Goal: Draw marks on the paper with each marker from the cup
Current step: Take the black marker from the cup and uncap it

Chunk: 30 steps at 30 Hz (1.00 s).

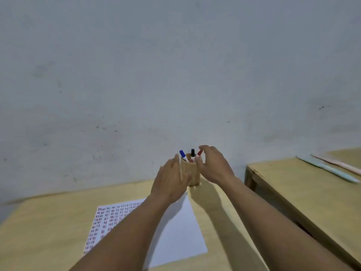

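- Far left, the pale yellow wooden table [39, 231] is filling the lower part of the view, running back to a scuffed grey wall [156, 65].
- Lying flat on it, the white sheet of paper [181, 231] is showing rows of small red, blue and black marks across its left portion – the right portion is sitting blank, and part of the sheet is hidden under the left forearm.
- Moving in, the left hand [170, 182] is reaching forward with fingers extended and loosely spread, coming against the left side of the cup; it is cupping, not clamping, and I cannot tell whether it is actually touching.
- Centre stage, the tan cylindrical wooden cup [192, 173] is standing upright near the table's far edge, just beyond the paper's top right corner.
- Sticking out of it: a blue-capped marker [182, 154] leaning left, a black-capped marker [192, 153] standing upright, a red-capped marker [199, 153] leaning right.
- The right hand [214, 165] is arching over the cup's right rim, fingers curled around the red cap – whether they are pinching it is not clear.
- Far right, a second yellow wooden table [293, 184] is standing apart, carrying two long pale sticks [332, 169].
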Available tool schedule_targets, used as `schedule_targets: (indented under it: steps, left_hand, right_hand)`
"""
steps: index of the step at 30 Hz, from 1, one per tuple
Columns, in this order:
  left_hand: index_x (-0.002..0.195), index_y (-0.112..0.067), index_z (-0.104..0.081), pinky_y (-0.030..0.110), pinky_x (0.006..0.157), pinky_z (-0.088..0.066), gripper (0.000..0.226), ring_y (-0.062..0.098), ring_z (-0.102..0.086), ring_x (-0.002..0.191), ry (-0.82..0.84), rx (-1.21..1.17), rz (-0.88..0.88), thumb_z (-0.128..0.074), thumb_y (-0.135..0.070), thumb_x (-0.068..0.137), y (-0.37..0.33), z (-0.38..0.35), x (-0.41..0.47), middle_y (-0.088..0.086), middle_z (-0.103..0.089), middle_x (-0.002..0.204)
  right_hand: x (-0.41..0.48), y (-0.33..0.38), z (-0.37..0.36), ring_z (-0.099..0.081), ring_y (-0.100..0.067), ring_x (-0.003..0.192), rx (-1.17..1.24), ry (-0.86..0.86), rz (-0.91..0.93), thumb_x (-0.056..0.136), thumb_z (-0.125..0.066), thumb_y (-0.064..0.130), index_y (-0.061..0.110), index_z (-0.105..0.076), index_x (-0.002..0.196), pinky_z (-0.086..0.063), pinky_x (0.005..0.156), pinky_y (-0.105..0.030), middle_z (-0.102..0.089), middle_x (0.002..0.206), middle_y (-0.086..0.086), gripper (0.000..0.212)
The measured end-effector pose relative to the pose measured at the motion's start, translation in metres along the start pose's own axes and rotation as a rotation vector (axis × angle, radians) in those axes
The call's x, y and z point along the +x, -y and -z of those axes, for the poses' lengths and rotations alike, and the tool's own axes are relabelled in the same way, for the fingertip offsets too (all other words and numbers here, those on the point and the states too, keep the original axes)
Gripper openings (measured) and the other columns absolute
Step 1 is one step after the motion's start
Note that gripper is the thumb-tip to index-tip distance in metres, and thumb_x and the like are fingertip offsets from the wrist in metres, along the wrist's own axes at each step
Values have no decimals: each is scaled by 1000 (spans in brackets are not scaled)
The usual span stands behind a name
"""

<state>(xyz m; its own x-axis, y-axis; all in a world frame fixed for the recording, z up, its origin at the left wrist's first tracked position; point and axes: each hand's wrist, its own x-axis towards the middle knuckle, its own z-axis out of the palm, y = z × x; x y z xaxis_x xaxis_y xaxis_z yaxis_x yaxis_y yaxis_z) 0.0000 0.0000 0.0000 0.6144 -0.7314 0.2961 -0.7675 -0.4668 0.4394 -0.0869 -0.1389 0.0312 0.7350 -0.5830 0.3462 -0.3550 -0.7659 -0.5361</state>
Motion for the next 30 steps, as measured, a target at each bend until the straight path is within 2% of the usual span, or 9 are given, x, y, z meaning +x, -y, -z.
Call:
schedule_targets:
  steps: [3,5,6,8,11,16,20,25,30]
  left_hand:
    - [159,-9,-11,34,110,-33,83,23,-34,145,32,-96,100,-49,-50,96,10,-15,18,7,-35,159]
    - [151,-10,-30,36,99,-43,74,26,-51,130,76,-136,155,-50,-53,93,13,-23,31,8,-53,143]
    - [136,-12,-44,37,91,-50,64,27,-60,115,88,-155,180,-48,-57,90,12,-26,35,7,-63,126]
    - [105,-16,-53,44,80,-56,62,25,-65,89,58,-199,206,-37,-70,79,13,-29,44,2,-68,97]
    - [104,-20,-57,44,78,-56,64,22,-65,86,52,-224,234,-28,-69,74,15,-39,54,-1,-70,94]
    - [113,-24,-58,44,79,-57,48,22,-67,89,22,-269,246,-33,-57,89,17,-47,55,-2,-71,100]
    - [120,-24,-57,45,82,-57,46,22,-67,94,7,-313,241,-35,-55,93,15,-49,54,-2,-71,105]
    - [125,-24,-56,41,82,-57,43,20,-67,98,-4,-373,246,-40,-52,96,13,-51,51,-4,-70,110]
    - [127,-25,-56,40,83,-57,40,18,-67,98,-17,-443,267,-41,-47,97,13,-53,50,-4,-70,111]
  right_hand:
    - [15,-3,-17,-57,-22,122,34,-18,-54,100,-53,32,15,-50,145,-47,92,-35,-55,139,-7,48]
    - [24,-5,-26,-60,-21,114,42,1,-103,98,-54,31,16,-54,141,-45,84,-32,-57,132,-5,45]
    - [28,-7,-30,-61,-21,109,44,10,-130,97,-55,30,16,-58,135,-45,80,-31,-59,127,-5,42]
    - [36,-9,-37,-63,-23,95,45,6,-145,93,-54,27,16,-68,112,-49,75,-32,-67,107,-7,25]
    - [43,-16,-50,-62,-27,79,63,-6,-166,91,-54,23,13,-63,74,-52,68,-34,-62,79,-10,22]
    - [45,-18,-56,-59,-23,68,68,-65,-157,95,-59,23,6,-69,80,-41,53,-31,-63,80,-11,25]
    - [43,-16,-54,-58,-23,73,95,-86,-149,95,-58,26,11,-63,82,-38,55,-32,-61,88,-10,21]
    - [37,-8,-36,-64,-28,81,180,-123,-147,95,-52,24,5,-61,96,-50,66,-37,-67,98,-7,21]
    - [33,3,-20,-61,-13,76,311,-116,-99,102,-45,28,14,-53,108,-47,64,-31,-69,100,0,17]
